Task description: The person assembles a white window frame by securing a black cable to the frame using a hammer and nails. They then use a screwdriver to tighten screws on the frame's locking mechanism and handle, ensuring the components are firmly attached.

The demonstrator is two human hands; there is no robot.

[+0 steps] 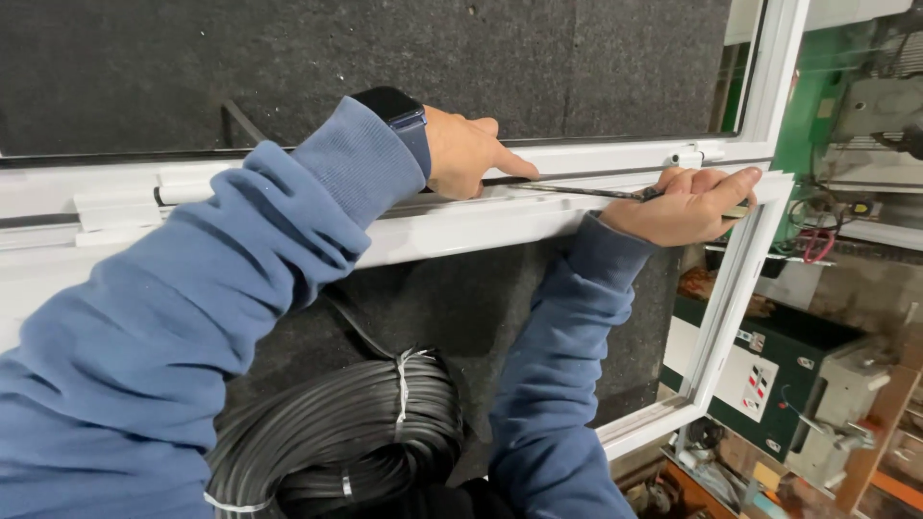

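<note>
White plastic window frame (461, 226) lies flat on a dark grey felt-covered bench (385, 58), running across our view and turning down along the right side. Going left to right:

- Far left on the frame: a white hinge piece (115, 207) with a dark seal line above it.
- Bottom centre: coil of black rubber gasket (346, 432), bundled with pale ties, sitting on the felt below the frame rail. One strand rises from it toward the frame.
- Our left hand (466, 149) comes in over the rail, blue sleeve, dark smartwatch (392, 106) on the wrist. Fingers mostly curled, index finger extended and pressing down on the black gasket strip (505, 180) in the frame groove. It pins the strip rather than clasping it.
- Our right hand (687, 202) is just beside it to the right, closed into a fist around a thin dark-bladed tool (586, 191). Blade points left, lying along the groove, tip near our left index finger. Handle mostly hidden in the fist, so we cannot tell the tool type.
- Just above the right hand: a small white fitting (697, 154) on the frame.
- Far right, beyond the frame: green machinery (769, 365) and cluttered workshop gear, lower down.
</note>
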